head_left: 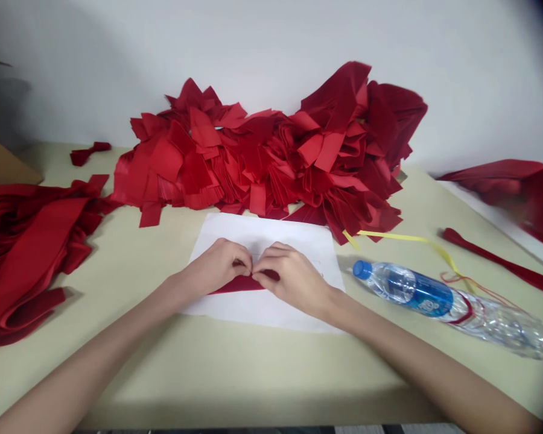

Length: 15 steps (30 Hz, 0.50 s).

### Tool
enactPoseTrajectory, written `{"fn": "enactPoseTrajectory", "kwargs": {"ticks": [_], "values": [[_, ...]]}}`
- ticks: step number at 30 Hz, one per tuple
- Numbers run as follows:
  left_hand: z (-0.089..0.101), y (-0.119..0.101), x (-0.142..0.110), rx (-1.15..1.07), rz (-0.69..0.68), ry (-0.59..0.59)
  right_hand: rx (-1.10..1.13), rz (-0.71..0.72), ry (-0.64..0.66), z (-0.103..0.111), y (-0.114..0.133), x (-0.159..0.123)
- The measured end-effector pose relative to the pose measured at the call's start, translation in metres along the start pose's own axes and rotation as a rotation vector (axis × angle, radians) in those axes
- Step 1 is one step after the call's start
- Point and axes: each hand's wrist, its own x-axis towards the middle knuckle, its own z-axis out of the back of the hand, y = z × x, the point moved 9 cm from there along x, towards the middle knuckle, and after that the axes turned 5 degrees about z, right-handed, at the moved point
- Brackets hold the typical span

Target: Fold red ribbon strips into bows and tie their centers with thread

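Note:
My left hand (pixel 221 265) and my right hand (pixel 296 278) meet over a white sheet of paper (pixel 262 313). Thumb and forefinger of each are pinched together, the fingertips almost touching. Between them is a red velvet ribbon strip (pixel 239 286), pinched at its upper edge; its lower part lies over the paper. Whether something small, such as a thread, is also in the fingertips is too fine to tell.
Folded red ribbon pieces (pixel 262 157) are heaped along the wall. More red ribbon (pixel 31 241) lies at left. On the right rest a plastic bottle (pixel 429 295) with a blue cap, a yellow ribbon (pixel 398 235), red cord (pixel 489 292) and a red strip (pixel 502 262).

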Motion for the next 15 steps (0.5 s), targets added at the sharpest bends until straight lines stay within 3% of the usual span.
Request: {"fn": "enactPoseTrajectory", "kwargs": {"ticks": [8, 15], "values": [[0.0015, 0.0078, -0.0012, -0.054, 0.084, -0.035, 0.017, 0.024, -0.046, -0.0086, 0.007, -0.0049], [-0.0006, 0.0054, -0.0048, 0.05, 0.126, -0.042, 0.069, 0.001, -0.023, -0.0088, 0.0064, -0.0034]]}}
